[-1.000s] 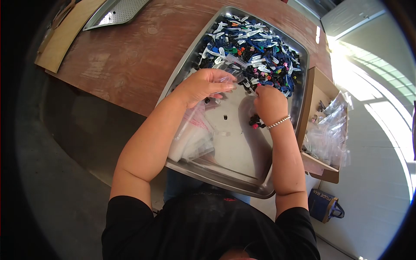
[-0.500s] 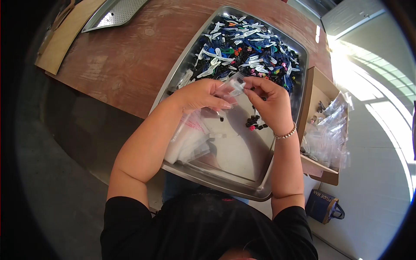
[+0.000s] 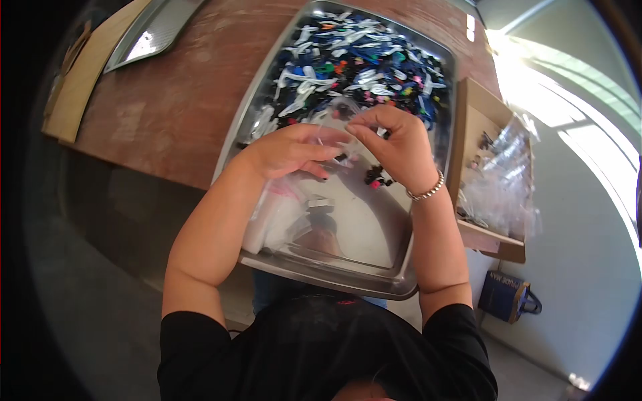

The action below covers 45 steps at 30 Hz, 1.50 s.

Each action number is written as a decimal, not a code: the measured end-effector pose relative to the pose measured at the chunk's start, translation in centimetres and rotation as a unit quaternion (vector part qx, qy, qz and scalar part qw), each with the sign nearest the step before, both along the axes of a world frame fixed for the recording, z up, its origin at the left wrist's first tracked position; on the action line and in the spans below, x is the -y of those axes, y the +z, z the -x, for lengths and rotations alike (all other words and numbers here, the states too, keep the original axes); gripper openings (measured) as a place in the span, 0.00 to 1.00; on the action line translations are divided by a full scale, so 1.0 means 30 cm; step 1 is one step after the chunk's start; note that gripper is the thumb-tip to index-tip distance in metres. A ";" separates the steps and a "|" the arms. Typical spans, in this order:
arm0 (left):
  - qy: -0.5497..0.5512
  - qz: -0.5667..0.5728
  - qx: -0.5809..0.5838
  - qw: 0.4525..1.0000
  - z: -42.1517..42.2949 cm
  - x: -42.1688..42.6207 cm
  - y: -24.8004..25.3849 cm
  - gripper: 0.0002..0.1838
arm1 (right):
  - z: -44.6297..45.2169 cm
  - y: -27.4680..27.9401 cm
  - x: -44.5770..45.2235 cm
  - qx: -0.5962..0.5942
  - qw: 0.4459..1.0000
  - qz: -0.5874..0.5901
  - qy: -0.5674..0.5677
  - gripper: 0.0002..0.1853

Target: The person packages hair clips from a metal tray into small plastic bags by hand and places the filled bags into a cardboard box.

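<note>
Over the metal tray (image 3: 249, 123), my right hand (image 3: 398, 144) pinches the edge of a small clear plastic bag (image 3: 331, 120), which is blurred by motion. My left hand (image 3: 284, 150) is close beside it, fingers spread and partly overlapping the bag. A heap of hair clips (image 3: 361, 63), mostly black, blue and white, fills the far part of the tray. Small black claw clips (image 3: 376, 177) with a pink one lie below my right hand. Near my left forearm, a stack of clear bags (image 3: 274, 217) rests in the tray's near left corner.
To the right stands a cardboard box (image 3: 471, 127) holding filled clear bags (image 3: 498, 187). A perforated metal tray (image 3: 150, 37) and a wooden board (image 3: 87, 77) lie on the reddish table (image 3: 180, 100). A dark blue bag (image 3: 501, 294) stands at lower right.
The view has shifted slightly. My left fingers have spread apart near the bag. My right hand has moved left and still pinches the bag, and dark contents now show in it.
</note>
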<state>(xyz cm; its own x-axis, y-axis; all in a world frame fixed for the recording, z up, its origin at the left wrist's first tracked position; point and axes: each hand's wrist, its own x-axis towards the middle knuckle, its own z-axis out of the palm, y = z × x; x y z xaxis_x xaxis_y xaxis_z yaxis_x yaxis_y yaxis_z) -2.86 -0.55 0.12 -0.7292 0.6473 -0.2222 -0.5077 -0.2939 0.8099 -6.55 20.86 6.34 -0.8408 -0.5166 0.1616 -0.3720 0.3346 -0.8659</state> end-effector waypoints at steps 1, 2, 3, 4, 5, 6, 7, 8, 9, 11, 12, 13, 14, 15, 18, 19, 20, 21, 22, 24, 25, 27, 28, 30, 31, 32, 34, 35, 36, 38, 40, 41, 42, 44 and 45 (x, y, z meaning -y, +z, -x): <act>0.002 0.042 -0.013 0.999 0.003 0.001 0.009 0.26 | 0.001 0.014 -0.009 -0.049 0.998 -0.021 -0.038 0.06; 0.004 0.084 -0.028 0.996 0.007 -0.001 0.013 0.26 | 0.007 0.008 -0.027 -0.087 0.994 -0.001 -0.069 0.05; -0.010 0.079 -0.034 0.996 0.010 -0.002 0.011 0.26 | 0.002 0.029 -0.052 -0.092 0.992 -0.007 -0.083 0.05; 0.013 0.100 -0.038 0.994 0.014 0.001 0.010 0.27 | -0.002 0.061 -0.070 -0.131 0.983 0.006 -0.128 0.05; 0.039 0.121 -0.042 0.991 0.017 0.003 0.009 0.27 | -0.006 0.089 -0.084 -0.170 0.971 0.020 -0.170 0.05; 0.045 0.113 -0.039 0.992 0.019 0.004 0.011 0.26 | -0.007 0.114 -0.111 -0.187 0.958 0.052 -0.210 0.05; 0.041 0.110 -0.044 0.992 0.020 0.003 0.017 0.26 | -0.010 0.149 -0.149 -0.209 0.944 0.024 -0.256 0.05; 0.047 0.124 -0.047 0.990 0.018 0.002 0.023 0.25 | 0.006 0.165 -0.206 -0.193 0.940 0.036 -0.279 0.06; 0.054 0.137 -0.049 0.988 0.016 0.001 0.025 0.24 | 0.008 0.202 -0.252 -0.225 0.924 0.029 -0.307 0.07; 0.053 0.133 -0.051 0.988 0.014 0.000 0.020 0.24 | 0.026 0.255 -0.346 -0.209 0.903 0.016 -0.376 0.06; 0.049 0.130 -0.063 0.988 0.011 0.002 0.015 0.25 | 0.040 0.269 -0.393 -0.225 0.893 -0.002 -0.389 0.08; 0.046 0.126 -0.075 0.988 0.011 0.002 0.014 0.25 | 0.059 0.273 -0.441 -0.229 0.892 -0.006 -0.389 0.08; 0.046 0.122 -0.077 0.988 0.012 0.000 0.016 0.25 | 0.082 0.266 -0.490 -0.224 0.880 -0.073 -0.411 0.09; 0.046 0.136 -0.072 0.987 0.012 0.000 0.021 0.25 | 0.107 0.251 -0.541 -0.218 0.864 -0.140 -0.431 0.10; 0.054 0.161 -0.061 0.984 0.010 0.002 0.029 0.26 | 0.200 0.117 -0.731 -0.175 0.864 -0.219 -0.418 0.14; 0.060 0.173 -0.056 0.981 0.010 0.002 0.030 0.26 | 0.209 0.076 -0.774 -0.177 0.864 -0.220 -0.417 0.14; 0.061 0.172 -0.057 0.982 0.009 0.002 0.029 0.26 | 0.213 0.040 -0.811 -0.131 0.854 -0.285 -0.415 0.14; 0.064 0.171 -0.061 0.981 0.007 0.002 0.027 0.26 | 0.209 0.033 -0.818 -0.084 0.838 -0.349 -0.412 0.15; 0.067 0.170 -0.066 0.981 0.007 0.003 0.027 0.26 | 0.202 0.032 -0.830 -0.086 0.838 -0.349 -0.411 0.15; 0.074 0.173 -0.069 0.980 0.006 0.001 0.035 0.26 | 0.170 0.029 -0.831 -0.132 0.801 -0.389 -0.435 0.16; 0.077 0.176 -0.070 0.979 0.004 0.000 0.036 0.26 | 0.155 0.037 -0.823 -0.130 0.802 -0.389 -0.434 0.16; 0.082 0.178 -0.070 0.978 0.012 0.003 0.017 0.25 | 0.128 0.083 -0.801 -0.188 0.788 -0.399 -0.429 0.15; 0.087 0.180 -0.072 0.977 0.017 0.010 0.008 0.24 | 0.112 0.110 -0.778 -0.234 0.785 -0.393 -0.418 0.14; 0.111 0.180 -0.082 0.974 0.029 0.020 -0.002 0.23 | 0.066 0.180 -0.681 -0.283 0.780 -0.380 -0.409 0.13; 0.132 0.180 -0.097 0.970 0.028 0.028 -0.007 0.22 | 0.029 0.225 -0.603 -0.282 0.799 -0.348 -0.401 0.13; 0.156 0.181 -0.100 0.966 0.026 0.034 -0.001 0.21 | -0.003 0.245 -0.533 -0.289 0.826 -0.300 -0.379 0.11; 0.193 0.174 -0.097 0.961 0.038 0.050 -0.001 0.20 | -0.067 0.241 -0.383 -0.309 0.873 -0.241 -0.290 0.08; 0.211 0.181 -0.096 0.956 0.035 0.054 0.014 0.19 | -0.105 0.228 -0.311 -0.298 0.895 -0.230 -0.237 0.08; 0.213 0.187 -0.095 0.954 0.038 0.064 0.017 0.18 | -0.139 0.202 -0.239 -0.266 0.928 -0.227 -0.131 0.09; 0.221 0.197 -0.090 0.951 0.040 0.076 0.019 0.18 | -0.182 0.138 -0.099 -0.235 0.944 -0.213 0.088 0.11; 0.213 0.186 -0.085 0.955 0.041 0.079 0.019 0.17 | -0.210 0.030 0.015 -0.219 0.914 -0.224 0.257 0.12; 0.219 0.188 -0.085 0.954 0.039 0.079 0.015 0.17 | -0.223 -0.038 0.068 -0.230 0.903 -0.213 0.293 0.13; 0.216 0.183 -0.087 0.955 0.037 0.079 0.009 0.17 | -0.230 -0.082 0.106 -0.253 0.885 -0.217 0.326 0.14; 0.209 0.177 -0.089 0.957 0.043 0.080 0.003 0.17 | -0.240 -0.136 0.172 -0.308 0.869 -0.212 0.324 0.15; 0.217 0.178 -0.095 0.955 0.043 0.083 -0.001 0.17 | -0.243 -0.158 0.198 -0.357 0.854 -0.207 0.317 0.15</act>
